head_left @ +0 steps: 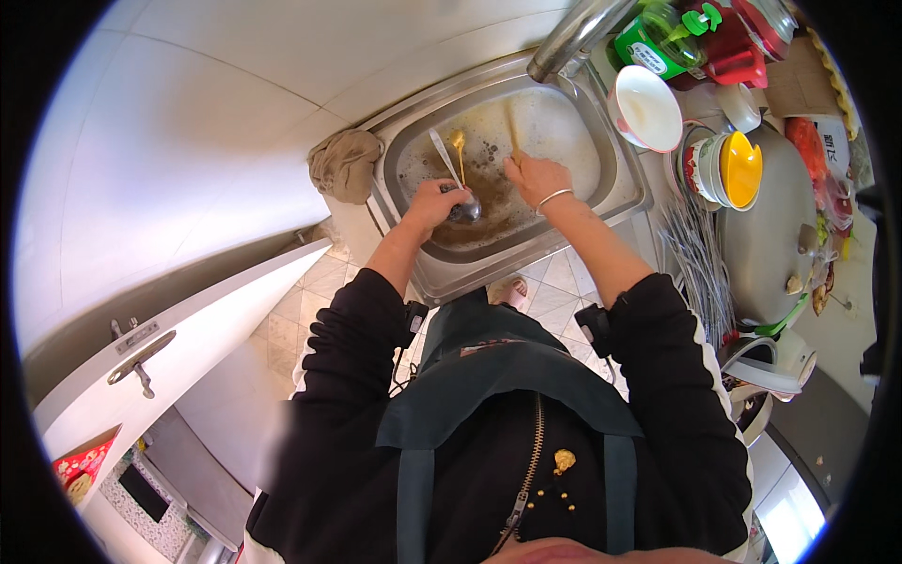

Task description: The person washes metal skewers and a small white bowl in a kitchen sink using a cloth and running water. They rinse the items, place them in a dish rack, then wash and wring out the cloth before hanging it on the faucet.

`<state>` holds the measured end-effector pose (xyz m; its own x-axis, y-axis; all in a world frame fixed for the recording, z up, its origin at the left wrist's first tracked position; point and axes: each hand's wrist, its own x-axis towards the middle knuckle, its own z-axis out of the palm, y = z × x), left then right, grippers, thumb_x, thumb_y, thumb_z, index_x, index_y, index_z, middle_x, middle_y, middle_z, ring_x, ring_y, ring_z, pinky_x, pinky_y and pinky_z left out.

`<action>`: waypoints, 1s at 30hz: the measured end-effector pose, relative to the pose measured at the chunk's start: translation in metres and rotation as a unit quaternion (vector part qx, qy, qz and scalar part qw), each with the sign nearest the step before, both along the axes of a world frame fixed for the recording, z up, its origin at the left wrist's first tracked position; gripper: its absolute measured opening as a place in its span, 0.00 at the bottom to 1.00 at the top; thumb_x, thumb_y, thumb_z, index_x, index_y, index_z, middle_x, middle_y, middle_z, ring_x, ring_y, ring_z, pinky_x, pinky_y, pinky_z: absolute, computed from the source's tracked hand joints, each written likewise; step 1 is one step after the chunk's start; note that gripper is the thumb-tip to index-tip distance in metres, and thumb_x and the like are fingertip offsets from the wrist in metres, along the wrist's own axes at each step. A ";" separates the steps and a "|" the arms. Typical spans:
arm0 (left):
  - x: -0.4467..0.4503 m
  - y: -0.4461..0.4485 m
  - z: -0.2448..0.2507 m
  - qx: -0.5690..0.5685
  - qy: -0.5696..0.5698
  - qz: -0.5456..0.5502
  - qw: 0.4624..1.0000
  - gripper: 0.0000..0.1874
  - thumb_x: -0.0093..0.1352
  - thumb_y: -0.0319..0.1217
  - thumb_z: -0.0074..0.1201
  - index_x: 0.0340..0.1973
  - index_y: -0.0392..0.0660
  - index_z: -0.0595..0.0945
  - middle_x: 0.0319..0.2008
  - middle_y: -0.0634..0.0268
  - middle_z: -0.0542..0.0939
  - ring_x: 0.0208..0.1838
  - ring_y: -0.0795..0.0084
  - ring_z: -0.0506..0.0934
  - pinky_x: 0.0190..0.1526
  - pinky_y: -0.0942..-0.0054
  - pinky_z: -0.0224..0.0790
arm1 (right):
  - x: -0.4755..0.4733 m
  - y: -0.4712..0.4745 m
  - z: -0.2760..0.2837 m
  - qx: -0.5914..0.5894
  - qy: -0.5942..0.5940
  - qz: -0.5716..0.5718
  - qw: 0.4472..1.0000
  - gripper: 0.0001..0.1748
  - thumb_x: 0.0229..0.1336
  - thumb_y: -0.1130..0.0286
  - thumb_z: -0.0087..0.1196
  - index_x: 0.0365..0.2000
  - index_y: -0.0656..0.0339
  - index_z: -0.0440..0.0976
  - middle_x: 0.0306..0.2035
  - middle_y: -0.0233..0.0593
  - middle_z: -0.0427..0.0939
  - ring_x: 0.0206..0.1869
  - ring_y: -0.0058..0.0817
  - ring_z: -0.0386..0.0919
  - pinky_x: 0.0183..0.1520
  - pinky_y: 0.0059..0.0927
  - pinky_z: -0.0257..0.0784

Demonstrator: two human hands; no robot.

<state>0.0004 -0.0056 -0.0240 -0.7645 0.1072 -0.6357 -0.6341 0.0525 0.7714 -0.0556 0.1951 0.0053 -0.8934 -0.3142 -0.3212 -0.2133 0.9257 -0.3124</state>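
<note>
Before me is a stainless steel sink (638,185) with murky, bubbly water in its basin. My left hand (431,206) holds a metal spoon (471,209) by its lower part, bowl toward me and handle pointing away. A gold-coloured spoon (458,139) stands up beside that handle, its lower end at my left fingers; whether they grip it I cannot tell. Something dark (447,188), perhaps a scouring pad, shows between thumb and fingers. In my right hand (541,182) is a thin wooden-looking utensil (513,130) that reaches away into the water; its far end is unclear.
A faucet (564,44) overhangs the far rim. At left lies a brown cloth (345,166). To the right stand a white bowl (645,109), stacked bowls with a yellow one (741,171), a green pump bottle (655,46), thin metal strands (697,261) and a large metal lid (764,225).
</note>
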 end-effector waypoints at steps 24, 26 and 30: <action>0.003 0.002 0.004 0.072 -0.013 -0.019 0.997 0.09 0.57 0.26 0.55 0.32 0.36 0.81 0.31 0.62 0.79 0.34 0.76 0.76 0.38 0.78 0.68 | 0.022 -0.030 -0.041 -0.379 -0.112 -0.200 0.897 0.12 0.54 0.64 0.50 0.32 0.63 0.74 0.22 0.47 0.76 0.25 0.36 0.76 0.31 0.36 0.70; 0.003 0.005 0.003 0.081 -0.016 -0.034 0.996 0.09 0.57 0.27 0.55 0.33 0.36 0.80 0.31 0.62 0.79 0.34 0.76 0.76 0.38 0.78 0.68 | 0.023 -0.037 -0.040 -0.362 -0.139 -0.197 0.900 0.12 0.53 0.65 0.49 0.33 0.64 0.74 0.21 0.45 0.76 0.25 0.32 0.76 0.31 0.34 0.69; 0.002 0.007 -0.002 0.079 -0.077 0.015 0.994 0.09 0.58 0.28 0.54 0.32 0.38 0.80 0.31 0.62 0.79 0.33 0.75 0.76 0.34 0.76 0.71 | 0.021 -0.043 -0.029 -0.399 -0.202 -0.282 0.849 0.12 0.54 0.65 0.49 0.30 0.65 0.73 0.20 0.43 0.76 0.25 0.34 0.75 0.30 0.35 0.69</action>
